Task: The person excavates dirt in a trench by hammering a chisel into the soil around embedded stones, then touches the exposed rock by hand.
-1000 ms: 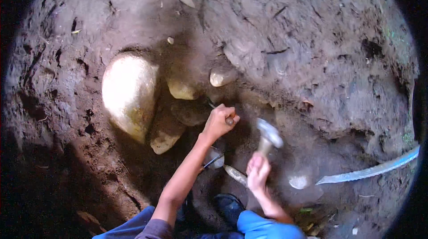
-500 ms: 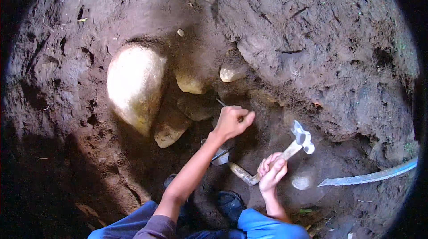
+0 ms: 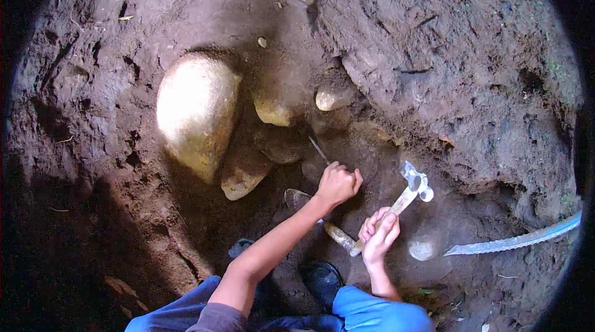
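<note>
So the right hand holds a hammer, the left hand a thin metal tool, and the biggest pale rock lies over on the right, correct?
Not quite: the biggest pale rock lies on the left, as the head view shows. The right hand does hold a hammer, and the left hand a thin metal tool.

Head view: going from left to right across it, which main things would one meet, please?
Large pale boulder → yellowish stone → left hand → right hand → hammer head → curved serrated blade.

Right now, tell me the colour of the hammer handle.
The hammer handle is mostly pale beige, seen best in the head view.
</note>
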Motion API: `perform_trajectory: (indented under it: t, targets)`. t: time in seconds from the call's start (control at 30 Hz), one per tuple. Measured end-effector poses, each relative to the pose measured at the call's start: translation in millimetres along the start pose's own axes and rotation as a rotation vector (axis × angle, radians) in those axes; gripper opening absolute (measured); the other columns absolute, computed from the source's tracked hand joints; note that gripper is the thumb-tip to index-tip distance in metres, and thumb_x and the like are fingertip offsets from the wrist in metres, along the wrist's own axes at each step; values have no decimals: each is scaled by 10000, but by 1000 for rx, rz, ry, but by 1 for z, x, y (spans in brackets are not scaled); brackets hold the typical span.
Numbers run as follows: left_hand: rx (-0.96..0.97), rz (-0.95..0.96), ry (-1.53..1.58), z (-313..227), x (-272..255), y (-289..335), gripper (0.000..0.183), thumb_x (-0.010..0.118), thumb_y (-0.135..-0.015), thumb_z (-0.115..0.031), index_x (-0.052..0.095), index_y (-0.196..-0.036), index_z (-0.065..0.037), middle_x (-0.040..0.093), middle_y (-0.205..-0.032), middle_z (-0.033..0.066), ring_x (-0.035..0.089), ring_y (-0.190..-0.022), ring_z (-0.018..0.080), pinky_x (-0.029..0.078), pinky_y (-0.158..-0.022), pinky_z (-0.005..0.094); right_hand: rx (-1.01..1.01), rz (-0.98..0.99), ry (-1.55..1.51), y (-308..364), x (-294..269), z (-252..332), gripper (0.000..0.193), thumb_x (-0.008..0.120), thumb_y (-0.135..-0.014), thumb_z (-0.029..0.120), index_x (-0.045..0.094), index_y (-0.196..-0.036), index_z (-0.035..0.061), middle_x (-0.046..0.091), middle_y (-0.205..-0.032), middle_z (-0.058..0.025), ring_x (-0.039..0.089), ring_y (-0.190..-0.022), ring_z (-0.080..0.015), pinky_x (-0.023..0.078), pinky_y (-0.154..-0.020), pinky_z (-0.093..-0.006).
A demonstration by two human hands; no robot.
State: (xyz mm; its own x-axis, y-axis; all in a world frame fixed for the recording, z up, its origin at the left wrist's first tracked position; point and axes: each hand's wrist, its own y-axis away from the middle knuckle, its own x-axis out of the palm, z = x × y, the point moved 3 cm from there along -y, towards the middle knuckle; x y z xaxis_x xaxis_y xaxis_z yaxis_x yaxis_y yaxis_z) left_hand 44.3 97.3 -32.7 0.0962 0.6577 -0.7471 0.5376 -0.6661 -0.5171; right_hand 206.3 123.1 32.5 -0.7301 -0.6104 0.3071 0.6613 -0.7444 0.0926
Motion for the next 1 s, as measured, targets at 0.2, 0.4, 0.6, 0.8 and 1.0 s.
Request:
perform_trajectory:
  t: [0.2, 0.4, 0.6, 0.8, 1.0]
  targets:
    - [-67, 56, -105, -9, 18, -10, 483, 536, -908, -242, 616, -469, -56, 609, -524, 197, 632, -502, 329, 537, -777, 436, 59, -26, -76, 4, 10, 17, 385, 385, -1048, 480, 394, -914, 119, 360, -647, 17, 334, -477, -59, 290, -413, -209]
    - [-161, -21, 66, 2, -6, -8, 457, 528, -934, -230, 632, -540, -22, 619, -567, 202, 624, -547, 382, 524, -731, 462, 83, 22, 95, 3, -4, 1, 324, 450, -1045, 398, 458, -927, 96, 404, -647, 25, 378, -498, -58, 307, -426, -219]
    - [-193, -59, 473, 40, -90, 6, 340, 551, -934, -67, 528, -616, 48, 534, -624, 178, 513, -579, 345, 413, -569, 443, -172, -103, 881, -11, -24, 3, 320, 587, -975, 237, 567, -1217, 29, 638, -800, -152, 657, -755, -343, 509, -705, -418]
    - [154, 47, 353, 24, -140, 20, 240, 629, -762, -73, 521, -551, -35, 451, -514, 78, 436, -514, 249, 356, -525, 377, -399, 133, 1338, -29, -5, -6, 531, 676, -844, 118, 491, -1342, 108, 513, -1286, -154, 439, -1235, -353, 339, -1017, -492]
    - [261, 107, 200, 46, -135, 34, 242, 649, -717, -94, 457, -571, -80, 409, -573, 51, 445, -572, 242, 374, -565, 383, -307, 461, 1324, -2, -3, -53, 392, 739, -807, 266, 634, -1137, 82, 559, -1126, -114, 489, -1070, -298, 360, -903, -439]
